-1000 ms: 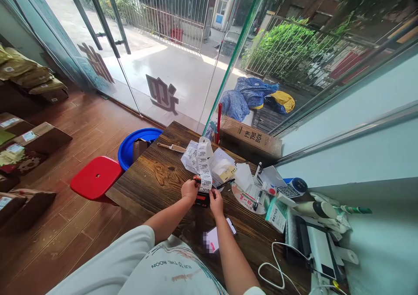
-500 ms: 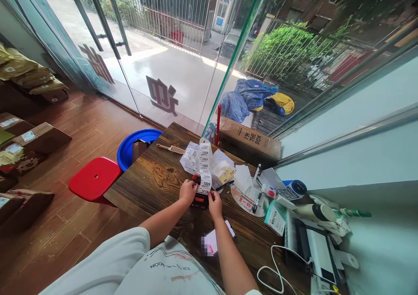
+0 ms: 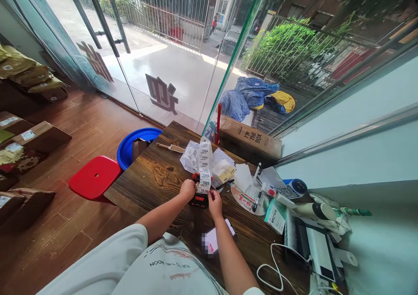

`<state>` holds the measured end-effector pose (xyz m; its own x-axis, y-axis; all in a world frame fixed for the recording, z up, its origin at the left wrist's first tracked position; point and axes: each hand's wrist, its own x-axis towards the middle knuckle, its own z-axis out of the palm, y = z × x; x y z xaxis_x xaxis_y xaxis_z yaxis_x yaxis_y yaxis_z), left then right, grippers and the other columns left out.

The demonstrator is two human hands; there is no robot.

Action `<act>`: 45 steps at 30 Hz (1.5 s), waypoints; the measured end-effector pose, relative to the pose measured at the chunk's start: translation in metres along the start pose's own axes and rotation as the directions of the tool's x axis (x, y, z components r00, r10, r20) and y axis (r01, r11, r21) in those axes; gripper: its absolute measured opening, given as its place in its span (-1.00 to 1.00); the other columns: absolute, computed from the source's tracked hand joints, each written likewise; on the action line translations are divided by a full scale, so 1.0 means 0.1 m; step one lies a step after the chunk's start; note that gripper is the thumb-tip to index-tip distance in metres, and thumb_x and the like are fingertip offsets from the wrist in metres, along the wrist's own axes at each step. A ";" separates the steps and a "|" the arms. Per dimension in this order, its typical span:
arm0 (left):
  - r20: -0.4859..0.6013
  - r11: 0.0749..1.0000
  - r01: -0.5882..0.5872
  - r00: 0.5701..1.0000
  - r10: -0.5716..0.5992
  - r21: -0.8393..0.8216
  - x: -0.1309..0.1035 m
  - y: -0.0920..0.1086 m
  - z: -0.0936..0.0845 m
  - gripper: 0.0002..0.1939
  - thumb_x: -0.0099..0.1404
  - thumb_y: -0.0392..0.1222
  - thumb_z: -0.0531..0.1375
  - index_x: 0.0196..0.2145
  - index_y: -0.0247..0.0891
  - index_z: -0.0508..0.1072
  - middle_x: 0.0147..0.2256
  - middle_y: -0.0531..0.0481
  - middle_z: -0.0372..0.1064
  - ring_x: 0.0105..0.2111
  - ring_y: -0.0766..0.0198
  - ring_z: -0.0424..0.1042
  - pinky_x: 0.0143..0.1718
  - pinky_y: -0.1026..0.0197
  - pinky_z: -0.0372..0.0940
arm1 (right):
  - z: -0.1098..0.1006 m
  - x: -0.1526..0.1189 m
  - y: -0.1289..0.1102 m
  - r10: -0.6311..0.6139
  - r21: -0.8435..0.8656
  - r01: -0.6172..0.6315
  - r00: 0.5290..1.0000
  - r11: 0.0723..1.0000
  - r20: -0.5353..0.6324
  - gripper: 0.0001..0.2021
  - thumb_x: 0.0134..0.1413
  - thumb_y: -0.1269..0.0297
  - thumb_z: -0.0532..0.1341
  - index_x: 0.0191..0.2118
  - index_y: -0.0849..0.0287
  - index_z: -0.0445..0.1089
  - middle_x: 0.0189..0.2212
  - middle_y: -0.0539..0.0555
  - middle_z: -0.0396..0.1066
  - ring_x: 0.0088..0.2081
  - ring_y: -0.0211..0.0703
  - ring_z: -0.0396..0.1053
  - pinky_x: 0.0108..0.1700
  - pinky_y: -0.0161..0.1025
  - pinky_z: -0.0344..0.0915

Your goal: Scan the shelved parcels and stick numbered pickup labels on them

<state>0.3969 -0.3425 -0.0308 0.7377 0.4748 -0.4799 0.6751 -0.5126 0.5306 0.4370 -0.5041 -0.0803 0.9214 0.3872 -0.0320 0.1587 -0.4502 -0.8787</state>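
A small black-and-orange label printer rests on the wooden table in front of me. From it a long white strip of number labels, printed 7004 to 7010 among others, runs away toward the glass. My left hand is closed at the printer's left side, its fingertips partly hidden. At the strip's lower right edge, by the 7010 label, my right hand pinches the paper between thumb and fingers. Below the printer lies a phone, partly covered by my right forearm.
Crumpled label paper and a knife-like tool lie beyond the hands. To the right are pens, a round fan, a green-white box and a white cable. A red stool and blue tub stand left.
My left hand has shifted slightly at the printer's side, its fingers more curled. The right hand and strip stay almost in place. A distant person now shows outside.
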 end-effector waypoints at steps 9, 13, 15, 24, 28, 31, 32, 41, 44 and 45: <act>-0.207 0.996 -0.079 0.976 0.068 -0.044 -0.18 -0.11 -0.11 -0.57 0.19 -0.17 0.20 0.01 -0.28 0.26 0.05 -0.13 0.18 -0.02 0.14 0.25 -0.03 0.03 0.24 | -0.01 -0.04 -0.06 -0.021 0.019 0.021 1.000 1.000 0.004 -0.81 0.13 0.18 0.20 -0.34 0.23 0.37 -0.34 0.01 0.40 -0.31 -0.20 0.38 -0.24 -0.14 0.37; -0.163 0.999 -0.011 0.987 0.002 -0.051 -0.22 -0.13 -0.11 -0.77 0.25 -0.12 0.14 -0.20 -0.33 0.35 -0.22 -0.05 0.32 -0.26 0.26 0.34 -0.21 0.11 0.30 | -0.01 -0.04 -0.06 -0.015 0.036 0.015 1.000 0.999 0.000 -0.80 0.15 0.18 0.18 -0.34 0.23 0.37 -0.36 0.00 0.40 -0.34 -0.21 0.38 -0.26 -0.15 0.38; -0.107 0.999 -0.003 0.994 -0.002 -0.047 -0.24 -0.12 -0.10 -0.77 0.25 -0.10 0.16 -0.23 -0.31 0.38 -0.32 0.00 0.34 -0.32 0.28 0.35 -0.25 0.13 0.31 | -0.01 -0.04 -0.06 -0.009 0.040 0.009 1.000 0.999 -0.006 -0.80 0.15 0.18 0.18 -0.34 0.23 0.37 -0.36 0.00 0.40 -0.35 -0.22 0.38 -0.27 -0.16 0.38; 0.033 0.992 -0.075 0.996 0.079 -0.098 -0.15 0.04 -0.10 -0.78 0.25 -0.14 0.18 -0.18 -0.30 0.40 -0.17 -0.06 0.38 -0.15 0.20 0.37 -0.07 -0.01 0.29 | -0.01 -0.02 -0.08 0.028 0.048 -0.027 1.000 0.998 -0.010 -0.80 0.15 0.18 0.18 -0.34 0.23 0.37 -0.39 -0.01 0.39 -0.37 -0.22 0.37 -0.27 -0.16 0.36; 0.016 0.968 -0.044 0.999 0.050 -0.247 -0.14 0.02 -0.15 -0.83 0.25 -0.14 0.18 -0.31 -0.32 0.43 -0.22 -0.04 0.40 -0.17 0.22 0.38 -0.06 0.00 0.29 | -0.03 -0.02 -0.17 0.043 0.077 -0.042 0.999 0.996 -0.015 -0.80 0.12 0.19 0.21 -0.39 0.23 0.36 -0.41 -0.02 0.37 -0.36 -0.22 0.35 -0.26 -0.15 0.35; -0.023 0.909 0.007 1.000 -0.019 -0.416 -0.23 -0.09 -0.25 -0.80 0.23 -0.10 0.19 -0.33 -0.32 0.43 -0.30 -0.01 0.41 -0.24 0.25 0.39 -0.12 0.05 0.30 | -0.07 -0.07 -0.31 0.074 0.121 -0.066 0.995 0.990 -0.065 -0.80 0.01 0.19 0.27 -0.31 0.22 0.37 -0.33 0.01 0.36 -0.32 -0.18 0.33 -0.23 -0.12 0.32; -0.025 0.877 0.023 0.999 -0.040 -0.481 -0.28 -0.14 -0.30 -0.77 0.23 -0.07 0.19 -0.33 -0.32 0.43 -0.33 -0.01 0.41 -0.28 0.27 0.39 -0.16 0.08 0.31 | -0.09 -0.10 -0.38 0.093 0.141 -0.079 0.991 0.987 -0.100 -0.74 -0.03 0.18 0.30 -0.24 0.22 0.36 -0.27 0.05 0.35 -0.29 -0.15 0.32 -0.21 -0.10 0.31; 0.155 0.562 0.085 0.985 0.077 -0.822 -0.73 -0.38 -0.65 -0.42 -0.17 0.23 0.34 -0.35 -0.35 0.51 -0.47 -0.03 0.41 -0.55 0.40 0.26 -0.47 0.29 0.18 | 0.24 -0.36 -1.18 0.296 0.490 -0.314 0.948 0.814 0.116 -0.60 -0.07 -0.07 0.22 -0.25 0.18 0.44 -0.46 0.06 0.43 -0.55 -0.22 0.28 -0.59 -0.30 0.21; 0.147 0.559 0.053 0.981 0.124 -0.827 -0.76 -0.36 -0.66 -0.39 -0.22 0.19 0.37 -0.30 -0.32 0.50 -0.45 -0.01 0.40 -0.49 0.35 0.29 -0.40 0.26 0.22 | 0.35 -0.41 -1.29 0.368 0.578 -0.374 0.920 0.725 0.135 -0.62 -0.14 -0.08 0.27 -0.38 0.18 0.44 -0.52 0.02 0.43 -0.57 -0.26 0.25 -0.56 -0.31 0.22; 0.140 0.568 0.036 0.980 0.140 -0.822 -0.76 -0.35 -0.66 -0.38 -0.26 0.18 0.39 -0.30 -0.31 0.49 -0.44 0.00 0.39 -0.46 0.32 0.31 -0.38 0.24 0.23 | 0.36 -0.42 -1.31 0.383 0.603 -0.384 0.913 0.699 0.138 -0.62 -0.17 -0.08 0.29 -0.39 0.18 0.44 -0.51 0.03 0.45 -0.56 -0.26 0.27 -0.53 -0.30 0.24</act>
<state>0.3166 -0.3133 0.0332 0.8185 0.2939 -0.4937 0.4050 0.3144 0.8586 0.3643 -0.4323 0.0185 0.8534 0.2920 -0.4317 -0.4573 0.0220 -0.8891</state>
